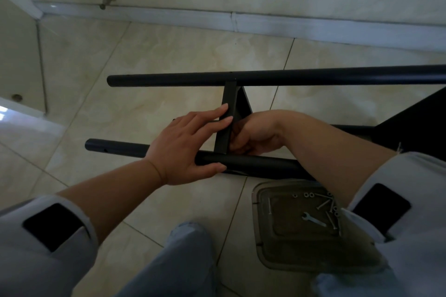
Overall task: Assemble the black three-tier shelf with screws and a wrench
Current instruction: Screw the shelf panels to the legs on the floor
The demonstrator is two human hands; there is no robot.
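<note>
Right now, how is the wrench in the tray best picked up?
Probably by the plain shank of the wrench, pinched from above: it lies flat in the tray, open jaw end pointing up-left, shank bare on both sides, though screws lie close near its right end.

**Open floor to the left, a crowded right**

We see bare floor tile (101, 60) left of the two black tubes, where a hand could pass freely. Between the far tube (289, 77) and the near tube (253, 164) the crossbar (229, 101) splits the gap; our left hand (185, 147) and right hand (255, 135) fill the part nearest us. To the right, the dark shelf panel (415, 128) blocks entry. The tray (277, 258) takes the floor beneath our right forearm.
</note>
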